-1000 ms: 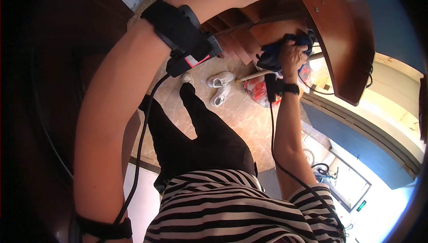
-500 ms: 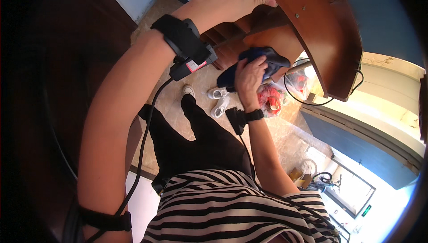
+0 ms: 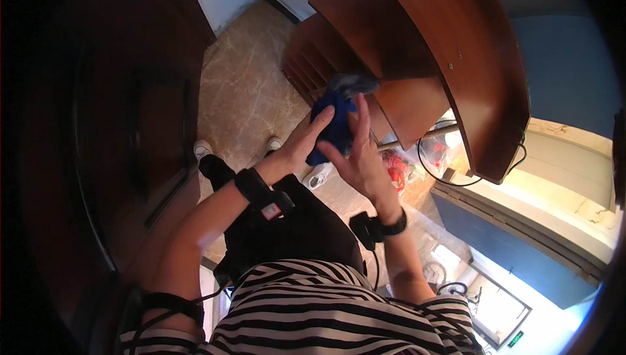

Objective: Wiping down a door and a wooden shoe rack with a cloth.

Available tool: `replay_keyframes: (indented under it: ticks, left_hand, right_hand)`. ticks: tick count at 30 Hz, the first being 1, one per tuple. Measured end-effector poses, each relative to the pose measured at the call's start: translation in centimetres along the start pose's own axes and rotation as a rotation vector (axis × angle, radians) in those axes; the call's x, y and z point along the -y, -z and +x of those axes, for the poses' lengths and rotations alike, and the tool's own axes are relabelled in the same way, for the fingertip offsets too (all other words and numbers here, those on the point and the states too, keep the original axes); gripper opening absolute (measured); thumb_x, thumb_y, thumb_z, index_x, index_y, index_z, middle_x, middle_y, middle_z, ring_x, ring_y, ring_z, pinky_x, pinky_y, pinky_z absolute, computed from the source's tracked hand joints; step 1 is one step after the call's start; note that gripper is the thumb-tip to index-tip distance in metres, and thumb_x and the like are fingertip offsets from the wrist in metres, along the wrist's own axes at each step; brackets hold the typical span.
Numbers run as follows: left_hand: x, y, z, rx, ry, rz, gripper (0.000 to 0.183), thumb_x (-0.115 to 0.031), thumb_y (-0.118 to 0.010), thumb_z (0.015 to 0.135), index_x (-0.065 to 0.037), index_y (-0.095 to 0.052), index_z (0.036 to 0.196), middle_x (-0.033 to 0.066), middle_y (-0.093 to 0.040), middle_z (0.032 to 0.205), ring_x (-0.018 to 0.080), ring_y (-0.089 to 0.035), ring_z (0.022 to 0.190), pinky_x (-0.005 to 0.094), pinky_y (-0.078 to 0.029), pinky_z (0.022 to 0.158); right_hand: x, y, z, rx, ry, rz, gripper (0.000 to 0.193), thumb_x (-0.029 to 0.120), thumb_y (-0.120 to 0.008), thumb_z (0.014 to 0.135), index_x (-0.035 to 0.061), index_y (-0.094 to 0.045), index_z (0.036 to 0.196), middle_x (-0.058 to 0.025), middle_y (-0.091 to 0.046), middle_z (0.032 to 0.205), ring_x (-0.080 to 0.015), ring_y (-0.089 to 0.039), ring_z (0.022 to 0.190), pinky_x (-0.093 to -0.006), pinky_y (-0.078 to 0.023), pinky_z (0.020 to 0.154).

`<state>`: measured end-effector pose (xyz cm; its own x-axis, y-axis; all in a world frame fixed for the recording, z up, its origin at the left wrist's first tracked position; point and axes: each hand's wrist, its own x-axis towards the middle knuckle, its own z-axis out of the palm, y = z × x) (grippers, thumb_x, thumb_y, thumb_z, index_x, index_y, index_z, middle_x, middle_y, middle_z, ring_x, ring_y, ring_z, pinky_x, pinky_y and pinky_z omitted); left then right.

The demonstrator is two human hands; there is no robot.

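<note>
Red bags (image 3: 399, 167) right of centre, under the wooden shelf (image 3: 456, 61). Crumpled blue cloth (image 3: 336, 123) at upper centre, pressed between left hand (image 3: 301, 145) and right hand (image 3: 357, 159), fingers closed on it.

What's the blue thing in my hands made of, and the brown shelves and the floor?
The blue thing, held between the left hand and right hand, looks like soft cloth: it bunches and folds, with no shine. The shelves look like reddish-brown wood or veneer with a smooth, slightly glossy finish. The floor looks like polished beige stone or marble-look tile, with veins and a joint line.
</note>
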<state>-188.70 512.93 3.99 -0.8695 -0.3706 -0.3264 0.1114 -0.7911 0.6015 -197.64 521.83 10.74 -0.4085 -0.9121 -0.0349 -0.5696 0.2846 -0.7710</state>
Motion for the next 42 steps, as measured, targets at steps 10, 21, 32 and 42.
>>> replay_keyframes:
  ticks: [10, 21, 32, 42]
  left_hand:
    - [-0.2, -7.0, 5.2, -0.289, -1.055, 0.850, 0.054, -0.024, -0.069, 0.073, -0.008, -0.048, 0.120, 0.0227, -0.036, 0.127, 0.0377, -0.043, 0.112, 0.0449, -0.038, 0.093]
    - [5.1, -6.0, 9.4, -0.282, -0.901, 1.651, 0.056, -0.015, -0.059, 0.074, -0.013, -0.044, 0.128, 0.0147, -0.045, 0.112, 0.0284, -0.050, 0.094, 0.0397, -0.041, 0.072]
    - [8.2, 0.4, 3.5, -0.352, -0.527, 0.940, 0.087, -0.003, -0.064, 0.068, -0.003, -0.014, 0.140, 0.0249, -0.042, 0.116, 0.0395, -0.051, 0.098, 0.0427, -0.043, 0.086]
    - [10.5, -4.0, 11.1, -0.346, -0.900, 1.079, 0.082, -0.006, -0.065, 0.072, 0.003, -0.016, 0.137, 0.0282, -0.039, 0.123, 0.0402, -0.048, 0.104, 0.0420, -0.044, 0.085]
  right_hand:
    - [-0.2, 13.4, 4.3, -0.544, 0.231, -0.652, 0.026, 0.013, -0.059, 0.085, 0.0014, -0.056, 0.108, -0.0171, -0.058, 0.107, -0.0304, -0.055, 0.102, -0.0358, -0.043, 0.087]
    - [-0.4, 13.0, 4.3, -0.514, 0.201, -0.637, 0.026, 0.021, -0.061, 0.084, 0.0035, -0.059, 0.103, -0.0158, -0.054, 0.113, -0.0309, -0.052, 0.105, -0.0352, -0.040, 0.090]
    - [-0.2, 13.0, 4.8, -0.523, 0.231, -0.644, 0.025, 0.020, -0.061, 0.084, 0.0034, -0.060, 0.103, -0.0142, -0.055, 0.113, -0.0296, -0.052, 0.105, -0.0356, -0.041, 0.090]
    - [-0.5, 13.1, 4.8, -0.492, 0.211, -0.737, 0.027, 0.021, -0.055, 0.087, 0.0029, -0.057, 0.107, -0.0141, -0.053, 0.115, -0.0298, -0.051, 0.106, -0.0364, -0.041, 0.089]
